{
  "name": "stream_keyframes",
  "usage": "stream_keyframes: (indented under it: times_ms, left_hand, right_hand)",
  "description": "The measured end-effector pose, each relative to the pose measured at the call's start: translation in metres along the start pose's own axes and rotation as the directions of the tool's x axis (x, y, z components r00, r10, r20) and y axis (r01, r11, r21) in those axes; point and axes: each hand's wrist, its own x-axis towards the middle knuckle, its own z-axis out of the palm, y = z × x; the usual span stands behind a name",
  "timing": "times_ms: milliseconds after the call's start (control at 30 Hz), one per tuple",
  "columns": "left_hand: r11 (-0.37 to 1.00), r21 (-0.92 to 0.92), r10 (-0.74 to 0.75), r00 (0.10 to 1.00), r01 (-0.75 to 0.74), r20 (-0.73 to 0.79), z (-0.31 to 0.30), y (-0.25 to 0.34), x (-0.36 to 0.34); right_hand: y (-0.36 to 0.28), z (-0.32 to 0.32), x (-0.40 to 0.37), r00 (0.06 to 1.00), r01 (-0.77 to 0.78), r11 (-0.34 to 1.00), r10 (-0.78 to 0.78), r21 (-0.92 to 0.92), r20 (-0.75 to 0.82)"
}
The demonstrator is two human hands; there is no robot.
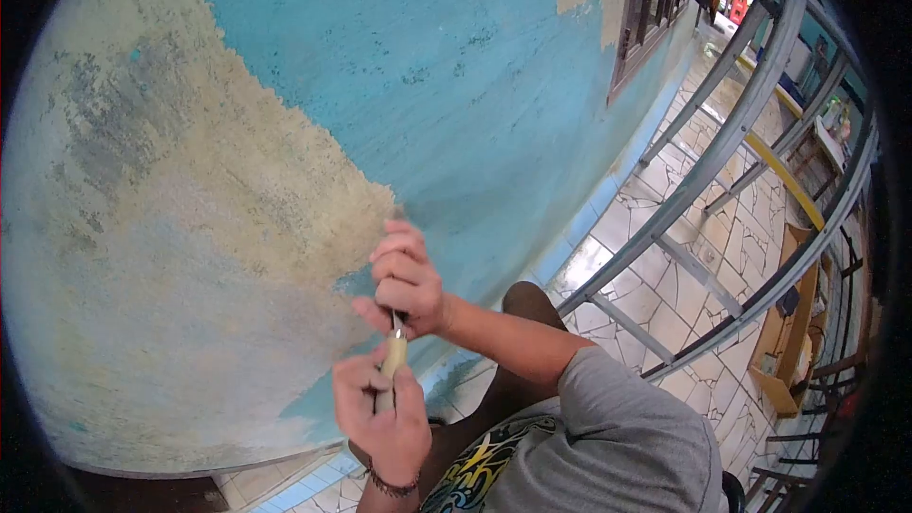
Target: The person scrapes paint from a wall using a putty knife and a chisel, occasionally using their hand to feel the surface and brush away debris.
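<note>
While left hand (391, 432) grasps tool handle (396, 353) and right hand (410, 293) curls at blade (398, 322), both before wall (380, 57), blade-tending seems underway, next move calling for careful fingers.

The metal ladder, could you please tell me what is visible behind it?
Behind the ladder, floor tiles and part of a wooden box show; whatever its metal parts cover is hidden.

Homelike space: painted wall (456, 85), tiled floor (670, 323)
</note>
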Motion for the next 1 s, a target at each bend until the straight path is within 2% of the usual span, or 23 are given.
stream_keyframes:
  times_ms: [33, 133, 233, 333, 433, 467, 533, 633, 667, 733, 767, 833, 867, 933, 1000]
  left_hand:
    - [0.998, 0.0, 0.056, 0.998, -0.056, 0.016, -0.001, 0.006, -0.004]
    - [0.976, 0.213, 0.033, 0.997, -0.047, 0.069, 0.006, -0.006, 0.002]
    - [0.999, 0.006, 0.045, 0.999, -0.045, -0.007, -0.001, 0.002, -0.001]
    - [0.974, 0.158, 0.157, 0.987, -0.162, 0.041, -0.002, 0.002, 0.004]
    - [1.0, 0.02, 0.022, 0.999, -0.021, -0.037, -0.004, -0.004, 0.0]
    - [0.995, 0.052, 0.087, 0.996, -0.086, -0.027, -0.005, -0.001, 0.0]
    - [0.968, 0.112, 0.225, 0.974, -0.224, 0.001, -0.008, 0.004, 0.003]
    - [0.995, -0.066, -0.071, 0.997, 0.07, -0.019, 0.002, -0.017, 0.013]
    - [0.998, -0.053, 0.02, 0.999, -0.022, -0.029, 0.002, -0.013, 0.013]
    - [0.983, -0.023, 0.18, 0.983, -0.181, -0.038, 0.001, 0.004, 0.004]
    - [0.993, -0.019, 0.118, 0.992, -0.119, -0.039, 0.005, -0.001, 0.007]
    - [1.0, 0.01, -0.022, 0.999, 0.023, -0.042, 0.008, -0.009, 0.009]
    - [1.0, -0.02, -0.015, 0.999, 0.014, -0.05, 0.006, -0.004, 0.008]
    - [0.996, -0.084, -0.005, 0.998, -0.001, -0.067, 0.001, 0.016, 0.003]
    - [1.0, -0.003, 0.011, 0.998, -0.011, -0.057, 0.01, -0.003, 0.008]
  right_hand:
    - [-0.005, 0.001, 0.0, 1.0, -0.017, 0.998, 0.017, 0.056, 0.006]
    - [0.016, -0.006, -0.001, 0.995, 0.092, 0.993, -0.089, -0.067, 0.049]
    - [-0.001, 0.0, 0.003, 1.0, 0.022, 1.0, -0.022, -0.004, 0.003]
    - [0.008, 0.002, 0.011, 0.995, 0.102, 0.995, -0.102, -0.012, 0.013]
    - [-0.005, 0.007, 0.014, 0.998, 0.062, 0.998, -0.062, -0.003, 0.005]
    - [-0.007, 0.006, 0.015, 0.999, 0.051, 0.999, -0.051, -0.003, 0.009]
    - [0.008, 0.003, 0.02, 0.992, 0.125, 0.992, -0.124, -0.035, 0.016]
    - [0.009, 0.0, 0.021, 0.991, 0.137, 0.988, -0.136, -0.066, 0.015]
    - [0.013, -0.002, 0.024, 0.99, 0.14, 0.987, -0.139, -0.085, 0.013]
    - [0.004, -0.002, 0.023, 0.993, 0.114, 0.993, -0.114, 0.015, 0.021]
    - [0.003, -0.001, 0.024, 0.994, 0.103, 0.992, -0.105, 0.069, 0.023]
    - [0.008, -0.003, 0.024, 0.992, 0.124, 0.992, -0.124, -0.013, 0.025]
    - [0.012, -0.004, 0.026, 0.989, 0.143, 0.988, -0.142, -0.058, 0.03]
    - [0.01, -0.005, 0.027, 0.988, 0.146, 0.989, -0.146, 0.009, 0.042]
    - [0.01, -0.005, 0.025, 0.989, 0.143, 0.99, -0.144, 0.01, 0.047]
